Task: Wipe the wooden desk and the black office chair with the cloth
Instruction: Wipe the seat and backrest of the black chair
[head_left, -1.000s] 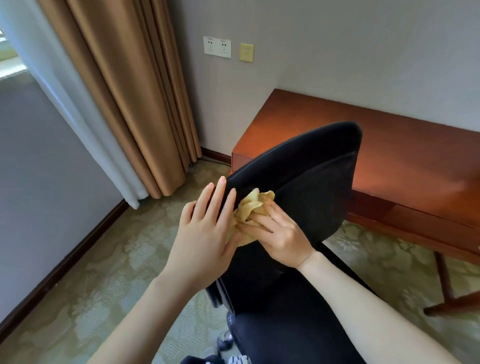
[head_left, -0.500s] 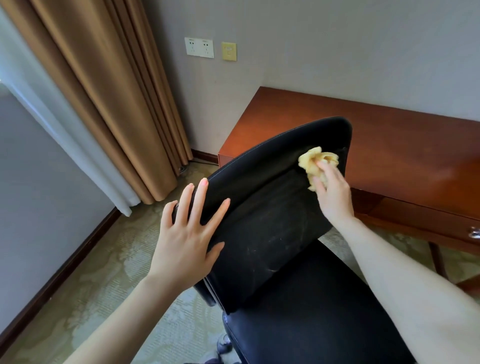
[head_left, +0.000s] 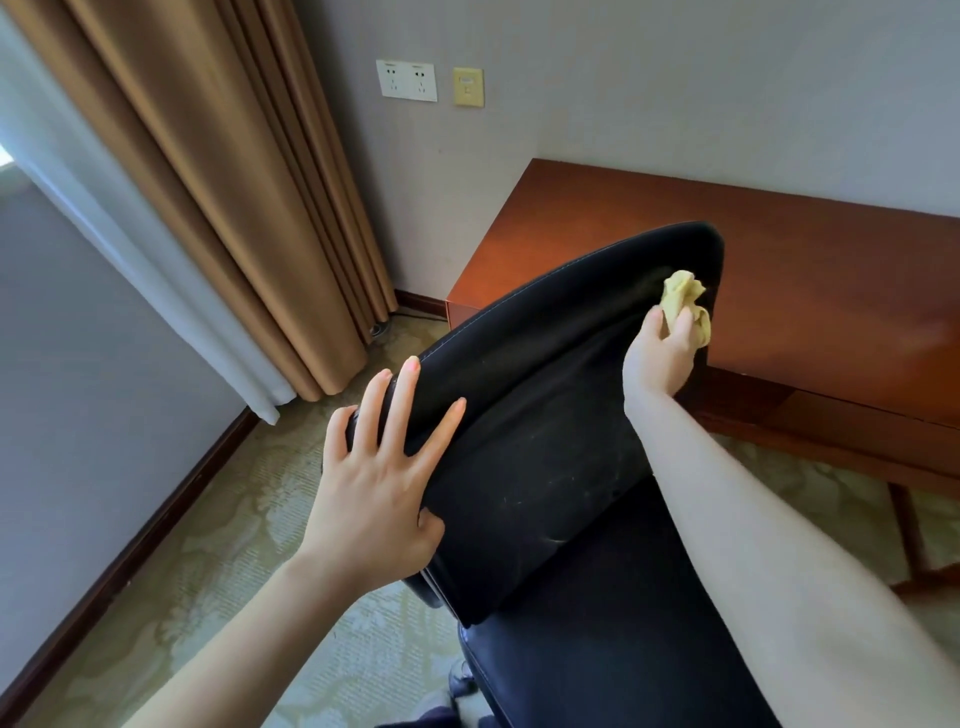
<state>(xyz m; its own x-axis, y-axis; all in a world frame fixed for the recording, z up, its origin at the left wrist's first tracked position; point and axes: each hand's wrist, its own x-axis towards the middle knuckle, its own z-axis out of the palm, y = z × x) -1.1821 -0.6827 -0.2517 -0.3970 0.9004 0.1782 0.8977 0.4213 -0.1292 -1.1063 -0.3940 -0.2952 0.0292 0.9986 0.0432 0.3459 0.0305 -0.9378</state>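
Far left on my remote feed, a white sheer (head_left: 130, 260) and heavy tan curtains (head_left: 234, 208) hang down to a patterned green carpet (head_left: 208, 561). On the grey wall just past them I make out a white double socket (head_left: 406, 80) with a small yellow wall plate (head_left: 468, 87) beside it.

Lower down, the left hand (head_left: 376, 493) lies flat on the left edge of the black office chair (head_left: 545, 415). Its fingers are spread over the rim of the backrest and its thumb rests on the front face; it grips nothing. The backrest's front face is turned toward the camera, with faint pale scuffs on the leather. The seat lies below it at lower centre.

Near the backrest's upper right corner, the right hand (head_left: 654, 364) pinches a crumpled yellow cloth (head_left: 680, 299) between thumb and curled fingers. The cloth is held against the black leather just under the top edge.

Behind the chair and to the right, the wooden desk (head_left: 805, 270) stands against the wall, its reddish-brown top catching light. I can see a drawer front under it at the right edge and one leg at lower right.
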